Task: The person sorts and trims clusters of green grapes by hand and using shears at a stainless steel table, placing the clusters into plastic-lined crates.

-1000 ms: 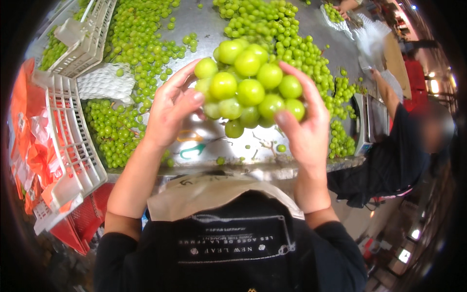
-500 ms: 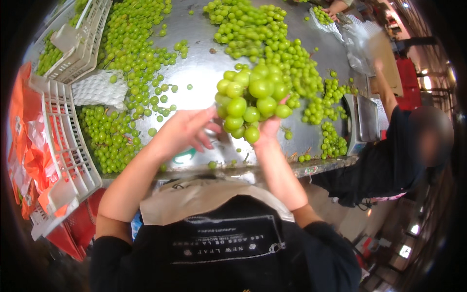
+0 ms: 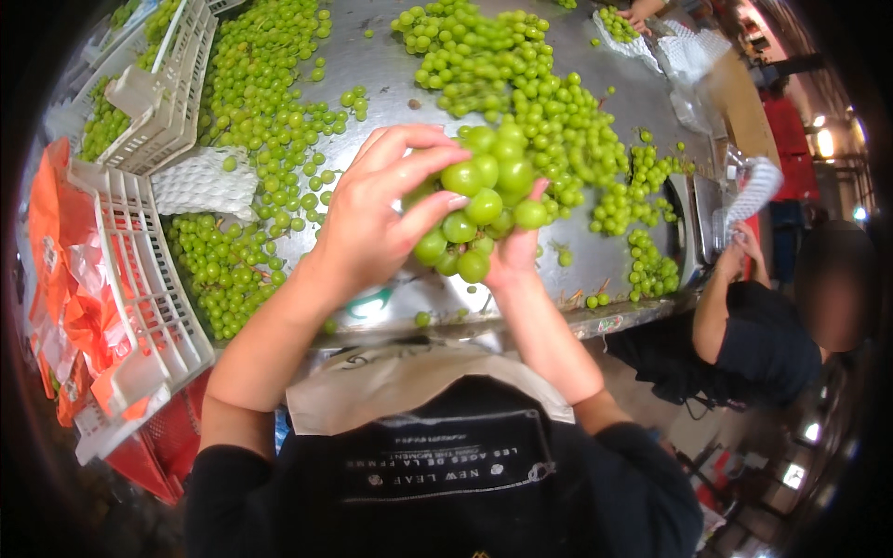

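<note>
A bunch of large green grapes [image 3: 484, 205] is held up over the metal table [image 3: 372, 130], in front of my body. My right hand [image 3: 517, 253] supports it from the right and below; the thumb shows at its right side, while the other fingers are mostly hidden behind the fruit. From the left, my left hand [image 3: 377, 209] reaches round the bunch, its thumb and fingertips closed on grapes at the upper left. Beyond the bunch lies a long heap of grape bunches [image 3: 567, 121]. Loose grapes [image 3: 270, 139] cover the table's left side.
White plastic crates [image 3: 153, 279] stand along the left, one with orange-and-clear bags [image 3: 79, 298]. White foam netting [image 3: 206, 181] lies among the grapes. A scale [image 3: 702, 219] sits at the right. A co-worker [image 3: 744, 316] there handles white netting; another person's hand [image 3: 642, 11] is at the far right.
My left hand has moved up and right from beside the bunch and closed on it. At the right, the co-worker has drawn an outstretched arm back and now holds white netting.
</note>
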A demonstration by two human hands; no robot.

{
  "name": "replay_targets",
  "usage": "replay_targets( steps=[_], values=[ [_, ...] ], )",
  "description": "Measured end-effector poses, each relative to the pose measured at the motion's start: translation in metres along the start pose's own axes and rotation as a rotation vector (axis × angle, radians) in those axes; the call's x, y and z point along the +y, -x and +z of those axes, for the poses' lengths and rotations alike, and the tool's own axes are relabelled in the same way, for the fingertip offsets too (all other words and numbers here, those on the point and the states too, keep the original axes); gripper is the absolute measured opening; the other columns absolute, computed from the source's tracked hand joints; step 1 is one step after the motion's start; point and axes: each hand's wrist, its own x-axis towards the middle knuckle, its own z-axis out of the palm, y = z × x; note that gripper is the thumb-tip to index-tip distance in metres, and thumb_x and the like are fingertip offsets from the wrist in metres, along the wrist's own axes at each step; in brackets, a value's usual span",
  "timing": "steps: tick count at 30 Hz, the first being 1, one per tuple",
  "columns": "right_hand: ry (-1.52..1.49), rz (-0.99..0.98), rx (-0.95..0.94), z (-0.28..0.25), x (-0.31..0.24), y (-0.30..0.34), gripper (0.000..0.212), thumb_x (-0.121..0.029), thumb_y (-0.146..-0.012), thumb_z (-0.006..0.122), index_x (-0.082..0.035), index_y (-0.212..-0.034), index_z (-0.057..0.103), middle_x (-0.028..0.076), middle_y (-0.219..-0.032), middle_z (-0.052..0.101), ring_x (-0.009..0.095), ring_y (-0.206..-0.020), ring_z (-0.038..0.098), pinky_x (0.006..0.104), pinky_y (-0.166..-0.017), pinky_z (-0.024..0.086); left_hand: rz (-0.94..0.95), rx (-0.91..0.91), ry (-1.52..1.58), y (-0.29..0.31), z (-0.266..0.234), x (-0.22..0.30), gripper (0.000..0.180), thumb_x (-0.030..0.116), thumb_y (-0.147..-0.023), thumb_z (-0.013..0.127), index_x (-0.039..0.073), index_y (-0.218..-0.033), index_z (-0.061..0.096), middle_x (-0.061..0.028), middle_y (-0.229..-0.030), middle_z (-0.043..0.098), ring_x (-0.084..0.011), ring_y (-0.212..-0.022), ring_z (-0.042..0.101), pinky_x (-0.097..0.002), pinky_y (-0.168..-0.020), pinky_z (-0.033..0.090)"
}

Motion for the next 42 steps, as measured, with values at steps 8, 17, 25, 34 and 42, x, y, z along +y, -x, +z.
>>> replay_targets(
  steps=[8,17,25,34,42],
  values=[
    [0.165,-0.015,0.068,0.004,0.002,0.004,0.083,-0.072,-0.082,0.023,-0.010,-0.136,0.032,0.013,-0.134,0.040,0.029,-0.122,0.041,0.0463,-0.101,0.035,-0.086,0.038,0.195,0.005,0.001,-0.011,0.030,0.007,-0.075,0.065,0.004,-0.105,0.062,-0.0104,-0.111,0.057,-0.0227,-0.105,0.053,-0.0336,-0.091,0.041],
    [0.505,0.030,0.382,0.047,0.019,0.005,0.076,-0.063,-0.085,0.038,-0.007,-0.136,0.032,0.012,-0.137,0.037,0.028,-0.126,0.036,0.0433,-0.105,0.029,-0.716,0.158,1.178,0.020,0.026,-0.028,0.056,0.041,-0.091,0.044,0.002,-0.130,0.039,-0.0153,-0.126,0.048,-0.0258,-0.117,0.047,-0.0387,-0.101,0.036],
    [0.480,0.006,0.348,0.057,0.022,0.008,0.062,-0.048,-0.092,0.039,-0.006,-0.136,0.029,0.012,-0.139,0.035,0.027,-0.128,0.034,0.0427,-0.107,0.026,-0.761,0.082,1.576,0.016,0.027,-0.044,0.056,0.044,-0.092,0.041,0.001,-0.129,0.040,-0.0163,-0.126,0.048,-0.0287,-0.114,0.049,-0.0415,-0.099,0.039],
    [0.401,0.043,0.299,0.041,0.014,0.012,0.078,-0.062,-0.084,0.040,-0.007,-0.138,0.028,0.013,-0.139,0.034,0.029,-0.128,0.033,0.0440,-0.107,0.026,-0.800,0.122,1.307,0.017,0.031,-0.034,0.054,0.040,-0.093,0.042,0.000,-0.128,0.040,-0.0146,-0.126,0.048,-0.0248,-0.114,0.049,-0.0370,-0.099,0.039],
    [-0.090,-0.051,0.106,-0.005,-0.041,0.029,0.071,-0.063,-0.086,0.034,-0.012,-0.134,0.036,0.013,-0.134,0.039,0.031,-0.122,0.040,0.0470,-0.102,0.035,-0.450,-0.057,0.671,0.033,0.028,-0.015,0.064,0.051,-0.091,0.033,0.007,-0.138,0.032,-0.0116,-0.145,0.027,-0.0257,-0.135,0.019,-0.0478,-0.108,0.014]
  ],
)
